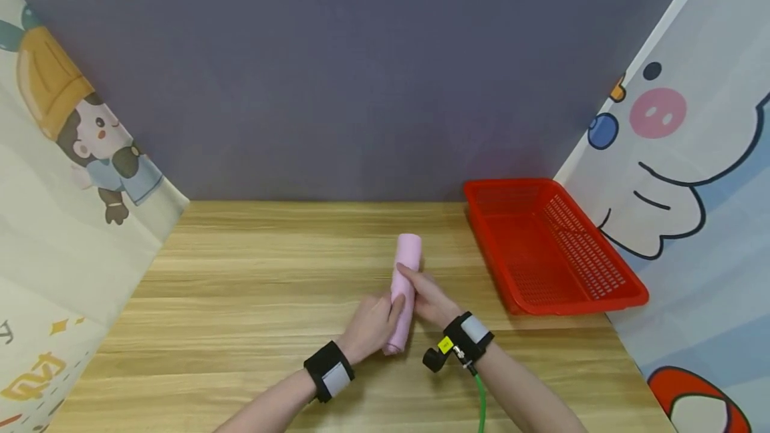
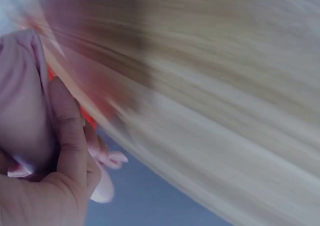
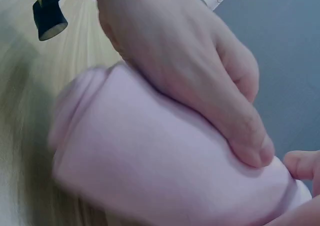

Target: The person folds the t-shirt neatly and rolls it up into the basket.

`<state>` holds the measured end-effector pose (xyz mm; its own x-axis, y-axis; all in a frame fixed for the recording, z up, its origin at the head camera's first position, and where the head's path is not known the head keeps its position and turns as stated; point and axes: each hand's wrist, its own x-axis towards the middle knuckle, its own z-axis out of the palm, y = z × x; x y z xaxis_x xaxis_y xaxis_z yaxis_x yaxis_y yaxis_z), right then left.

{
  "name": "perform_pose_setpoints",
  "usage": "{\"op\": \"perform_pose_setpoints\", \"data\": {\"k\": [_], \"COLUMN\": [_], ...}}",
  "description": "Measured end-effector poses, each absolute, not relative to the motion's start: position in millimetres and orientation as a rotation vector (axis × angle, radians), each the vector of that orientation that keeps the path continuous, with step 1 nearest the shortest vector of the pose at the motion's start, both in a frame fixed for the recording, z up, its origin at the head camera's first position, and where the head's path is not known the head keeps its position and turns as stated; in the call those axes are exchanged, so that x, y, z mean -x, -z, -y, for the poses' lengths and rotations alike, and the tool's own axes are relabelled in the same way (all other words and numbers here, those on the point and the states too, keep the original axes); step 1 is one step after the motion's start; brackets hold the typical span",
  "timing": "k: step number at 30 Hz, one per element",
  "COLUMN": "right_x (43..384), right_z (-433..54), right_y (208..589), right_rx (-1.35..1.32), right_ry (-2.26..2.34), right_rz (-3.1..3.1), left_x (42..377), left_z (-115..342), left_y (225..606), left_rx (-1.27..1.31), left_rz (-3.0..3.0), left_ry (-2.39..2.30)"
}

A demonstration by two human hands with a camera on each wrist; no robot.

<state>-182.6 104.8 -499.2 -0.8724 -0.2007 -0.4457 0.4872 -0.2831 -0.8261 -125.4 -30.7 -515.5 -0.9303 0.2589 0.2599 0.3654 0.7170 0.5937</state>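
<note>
A pink cloth [image 1: 409,252], rolled into a tube, is held between both hands over the wooden table, its long side pointing away from me. My left hand [image 1: 371,327] grips the nearer part, thumb laid along the roll. Farther up, my right hand [image 1: 432,299] grips it from the right side, thumb across the top. The right wrist view shows the rolled cloth [image 3: 165,161] close up, with loose folded layers at one end and the left hand [image 3: 185,61] on it. In the left wrist view the thumb presses the cloth [image 2: 22,101]; the inner fingers are partly hidden.
A red plastic basket [image 1: 511,286] with perforated sides stands on the right of the wooden table [image 1: 252,286]. A grey panel [image 1: 361,85] rises behind the table. Printed cartoon sheets flank both sides. A green cable [image 1: 482,399] runs from the right wrist camera.
</note>
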Motion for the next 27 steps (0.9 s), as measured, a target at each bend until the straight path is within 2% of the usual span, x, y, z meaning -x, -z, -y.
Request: {"op": "perform_pose_setpoints", "data": {"k": [14, 21, 27], "right_x": [198, 212, 231], "right_z": [-132, -159, -188], "right_y": [479, 444, 414], "right_rx": [-0.369, -0.187, -0.207], "right_ry": [2.062, 1.980, 1.957], "right_rz": [-1.806, -1.865, -1.930], "left_x": [131, 141, 147], "left_z": [41, 66, 83], "left_y": [503, 520, 532], "left_rx": [0.698, 0.719, 0.704], "left_rz": [2.715, 2.790, 2.853], "left_ry": [1.346, 1.281, 1.488]}}
